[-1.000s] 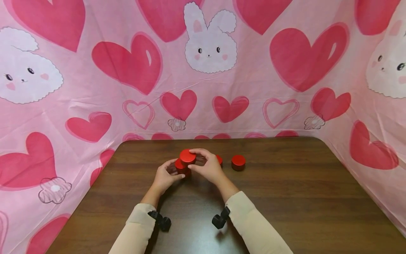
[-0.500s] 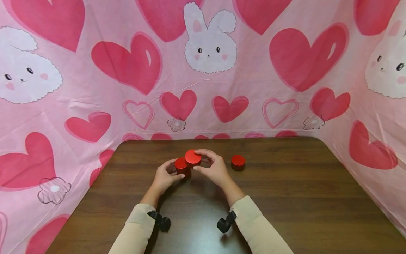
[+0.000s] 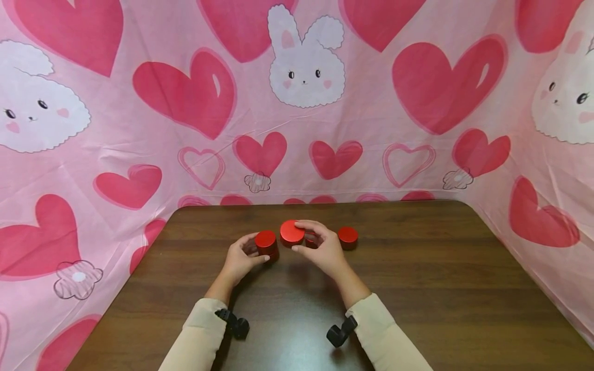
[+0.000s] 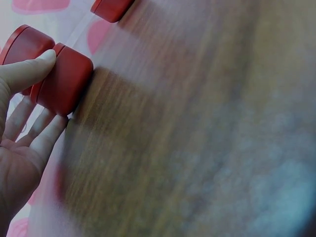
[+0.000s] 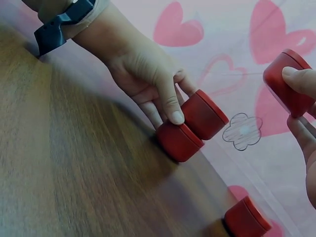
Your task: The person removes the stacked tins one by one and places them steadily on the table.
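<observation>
Two round red tins stand stacked on the table in the head view, an upper tin (image 3: 266,242) over a lower tin (image 4: 66,79). My left hand (image 3: 240,262) holds the stack from the left, its thumb at the seam and its fingers behind. To the right of the stack, my right hand (image 3: 323,252) pinches another red tin (image 3: 292,233) between thumb and fingers, held above the table. In the right wrist view this tin (image 5: 291,84) is tilted and apart from the stack (image 5: 202,113).
Another red tin (image 3: 311,239) stands partly hidden behind the right hand's fingers, and one more tin (image 3: 348,238) stands just right of it. The brown wooden table (image 3: 445,278) reaches back to a pink cloth (image 3: 362,118) printed with hearts and rabbits.
My right hand has moved to the right with its tin, from over the stack to beside it, opening a gap. My left hand stays at the stack.
</observation>
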### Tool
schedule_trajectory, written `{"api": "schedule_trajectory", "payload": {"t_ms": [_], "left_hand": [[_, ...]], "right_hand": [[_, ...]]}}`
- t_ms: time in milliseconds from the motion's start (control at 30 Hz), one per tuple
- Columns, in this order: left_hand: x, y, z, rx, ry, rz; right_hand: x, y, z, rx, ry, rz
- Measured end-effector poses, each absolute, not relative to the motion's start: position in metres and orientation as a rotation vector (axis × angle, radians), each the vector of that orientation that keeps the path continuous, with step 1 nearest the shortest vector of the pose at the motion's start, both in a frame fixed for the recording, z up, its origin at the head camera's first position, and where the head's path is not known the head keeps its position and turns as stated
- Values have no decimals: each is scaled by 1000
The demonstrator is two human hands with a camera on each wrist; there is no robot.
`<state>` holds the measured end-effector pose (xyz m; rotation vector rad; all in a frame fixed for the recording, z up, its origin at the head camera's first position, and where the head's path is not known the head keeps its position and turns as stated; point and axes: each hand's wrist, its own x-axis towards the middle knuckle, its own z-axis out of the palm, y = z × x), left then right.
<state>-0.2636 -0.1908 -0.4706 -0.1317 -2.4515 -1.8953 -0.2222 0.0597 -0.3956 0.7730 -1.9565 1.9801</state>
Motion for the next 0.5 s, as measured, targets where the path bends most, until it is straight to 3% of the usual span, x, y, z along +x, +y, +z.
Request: {"api": "schedule_trajectory", "payload": {"t_ms": [500], "left_hand": [[-263,-192,-470,-144,-2441,-1917]], "right_hand": [[-220,78,-409,780,-1885,1980]]}}
